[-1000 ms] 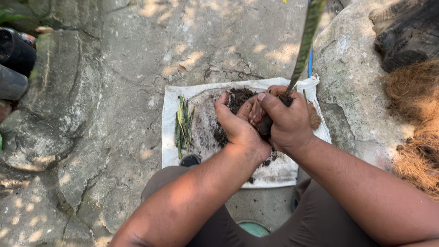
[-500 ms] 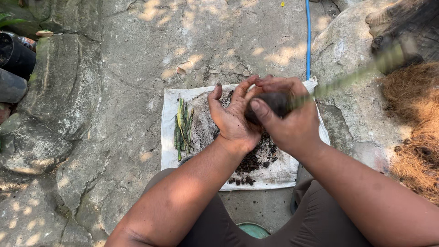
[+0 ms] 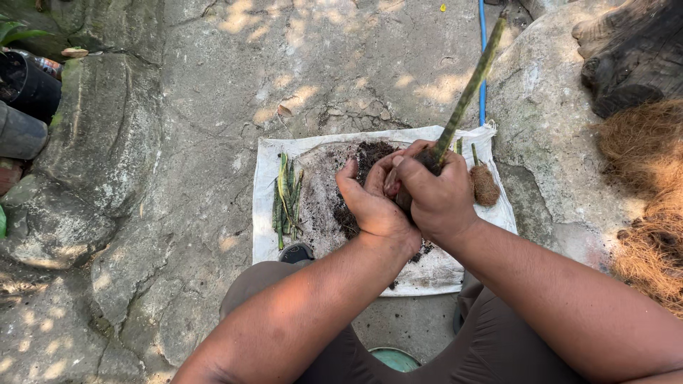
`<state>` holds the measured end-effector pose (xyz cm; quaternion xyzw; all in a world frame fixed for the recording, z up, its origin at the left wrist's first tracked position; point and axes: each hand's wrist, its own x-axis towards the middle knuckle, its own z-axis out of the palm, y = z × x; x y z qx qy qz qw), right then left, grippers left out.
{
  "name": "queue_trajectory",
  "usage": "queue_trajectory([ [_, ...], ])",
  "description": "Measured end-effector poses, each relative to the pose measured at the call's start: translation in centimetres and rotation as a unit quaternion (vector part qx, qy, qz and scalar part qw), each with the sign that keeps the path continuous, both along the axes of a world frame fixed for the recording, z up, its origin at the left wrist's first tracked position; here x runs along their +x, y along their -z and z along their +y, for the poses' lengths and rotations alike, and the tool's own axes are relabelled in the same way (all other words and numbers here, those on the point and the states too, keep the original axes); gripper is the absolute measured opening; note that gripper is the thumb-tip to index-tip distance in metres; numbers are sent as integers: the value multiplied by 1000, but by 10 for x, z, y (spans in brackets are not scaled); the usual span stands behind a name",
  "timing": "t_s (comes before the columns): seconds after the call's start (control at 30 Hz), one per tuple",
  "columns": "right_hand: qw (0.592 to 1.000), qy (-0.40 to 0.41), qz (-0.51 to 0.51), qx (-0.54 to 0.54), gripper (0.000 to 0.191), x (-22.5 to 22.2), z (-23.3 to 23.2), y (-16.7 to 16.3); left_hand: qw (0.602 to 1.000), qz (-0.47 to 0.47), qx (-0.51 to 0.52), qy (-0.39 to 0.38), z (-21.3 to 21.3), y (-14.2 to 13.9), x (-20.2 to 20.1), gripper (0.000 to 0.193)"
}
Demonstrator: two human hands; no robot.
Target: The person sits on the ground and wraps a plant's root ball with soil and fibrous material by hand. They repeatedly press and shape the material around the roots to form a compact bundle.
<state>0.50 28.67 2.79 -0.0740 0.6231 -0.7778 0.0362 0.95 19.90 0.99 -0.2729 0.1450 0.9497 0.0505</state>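
Both hands (image 3: 409, 195) cup the upright leaf cutting's (image 3: 466, 96) base.

arms: bare to above the elbows, no sleeves showing
hands: left hand (image 3: 373, 203), right hand (image 3: 437, 199), ungloved
legs: grey-brown trousers (image 3: 491, 348)

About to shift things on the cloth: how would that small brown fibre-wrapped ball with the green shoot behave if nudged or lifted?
The fibre ball looks rounded, so a nudge on the white cloth would probably roll it. Its coarse husk-like surface suggests good grip, not slippery. It seems small beside the right hand, likely light, though the thin shoot could bend or snap if grabbed.
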Motion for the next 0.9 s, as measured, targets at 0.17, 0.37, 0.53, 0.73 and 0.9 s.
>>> queue_trajectory([
  [0.17,954,21,-147,-262,21,-11,-4,-14,996,75,-29,28,-10,5,-17,78],
  [0.37,995,10,-79,-62,26,-7,7,-35,990,111,-14,87,-26,0,-26,77],
  [0.53,983,-72,153,-73,32,-9,11,-32,987,84,19,139,-19,-8,-17,77],
  [0.73,999,-33,-9,10,13,-8,3,-8,1000,19,9,13,-9,5,-14,75],
  [0.9,993,-52,-49,-97,13,-10,0,-6,1000,8,8,13,-11,3,-12,69],
])
